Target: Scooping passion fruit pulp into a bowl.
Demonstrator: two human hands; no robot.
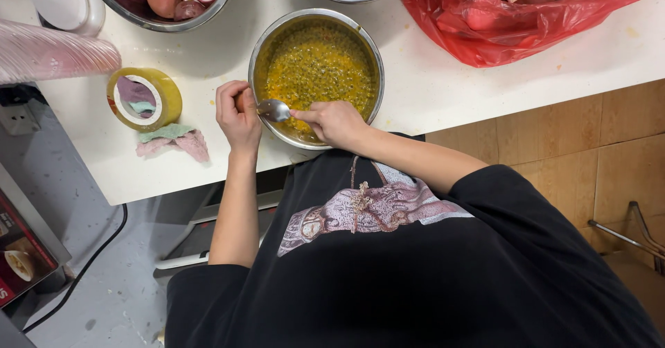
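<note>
While the spoon (276, 110) is held over the near rim of the steel bowl (258, 57), its bowl end is turned towards a small fruit half that is almost wholly hidden inside the left hand (237, 114). The handle is pinched between the fingers of the right hand (334, 122), which is closed on it just behind the scoop. The left hand is curled shut around the fruit half, of which only a sliver of dark rind can be made out between the fingers.

A fruit shell of this kind is judged to be light, stiff but thin, and likely slick with juice, so it is best cupped around its outer curve rather than squeezed at the cut edge. The spoon is judged to be rigid and light, and is well taken low on the handle for control.

Yellow seeded pulp (317, 67) fills the steel bowl, which would be heavy and apt to slop if moved. Beyond it, on the white counter (443, 78), a second bowl of halved fruit (161, 2) stands at the far left, with a roll of yellow tape (163, 96) and a crumpled cloth (173, 140) nearer. A red plastic bag (499, 29) of emptied shells lies to the right.
</note>
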